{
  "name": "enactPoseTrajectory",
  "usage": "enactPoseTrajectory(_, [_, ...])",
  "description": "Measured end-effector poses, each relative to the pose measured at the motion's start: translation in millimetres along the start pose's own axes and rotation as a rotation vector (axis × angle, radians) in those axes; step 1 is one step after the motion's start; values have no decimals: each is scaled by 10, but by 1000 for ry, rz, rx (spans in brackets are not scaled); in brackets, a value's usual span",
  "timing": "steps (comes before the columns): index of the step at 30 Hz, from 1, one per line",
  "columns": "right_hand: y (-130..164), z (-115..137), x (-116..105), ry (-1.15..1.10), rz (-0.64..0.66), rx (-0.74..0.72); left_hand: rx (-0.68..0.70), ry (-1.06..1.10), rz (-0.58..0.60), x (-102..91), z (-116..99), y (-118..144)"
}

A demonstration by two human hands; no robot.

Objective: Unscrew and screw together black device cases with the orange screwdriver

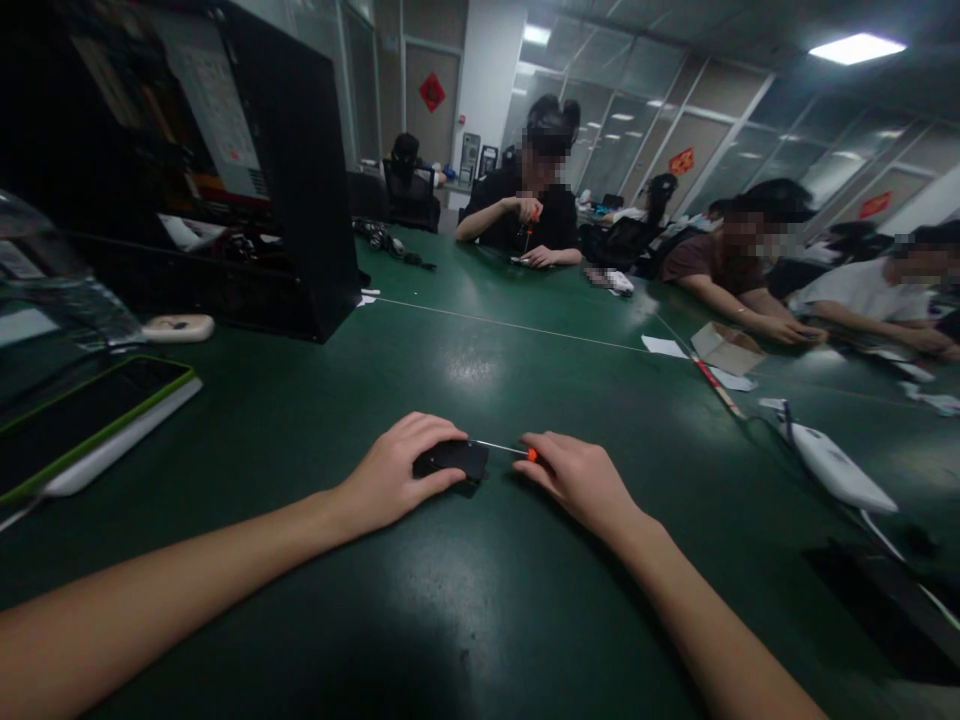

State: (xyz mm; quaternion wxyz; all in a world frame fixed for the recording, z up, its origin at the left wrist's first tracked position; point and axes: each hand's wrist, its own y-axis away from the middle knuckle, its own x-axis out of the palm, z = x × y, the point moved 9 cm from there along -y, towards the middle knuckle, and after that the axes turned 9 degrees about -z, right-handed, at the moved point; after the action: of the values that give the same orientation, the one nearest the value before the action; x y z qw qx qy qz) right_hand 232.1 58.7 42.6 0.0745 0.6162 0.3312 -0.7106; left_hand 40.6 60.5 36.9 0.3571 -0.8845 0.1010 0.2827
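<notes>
On the green table, my left hand is closed around a small black box-shaped device, thumb on the near side and fingers over the far side. My right hand grips a screwdriver by its orange handle. The thin metal shaft points left, its tip at the upper far edge of the device. Whether the tip touches it, I cannot tell. Most of the handle is hidden inside my right hand.
A black open computer case stands at the left. Nearby are a clear bottle and a phone with a green edge. At the right lie a white device with a cable and a cardboard box. Several people sit across the table.
</notes>
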Motion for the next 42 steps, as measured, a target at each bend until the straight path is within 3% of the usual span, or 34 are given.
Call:
enactPoseTrajectory(3, [-12,178,-64,70,-127,-117,9,3,3,13,0,8])
enactPoseTrajectory(6, [-6,305,-96,83,-163,-223,1,12,-10,0,-3,8])
enactPoseTrajectory(12, [66,240,-241,67,-238,-333,-4,28,-9,-10,-24,-7])
enactPoseTrajectory(20, [59,334,-179,158,-230,-334,12,54,5,12,-27,-5])
enactPoseTrajectory(26, [36,512,-199,60,-365,-394,43,93,36,41,-70,-2])
enactPoseTrajectory(30, [60,486,-244,-12,-448,-419,38,109,37,45,-52,1])
enactPoseTrajectory(36, [62,359,-208,69,-386,-389,13,129,111,87,8,-30])
enactPoseTrajectory(42, [20,422,-178,-1,-383,-315,-82,132,159,109,71,-31])
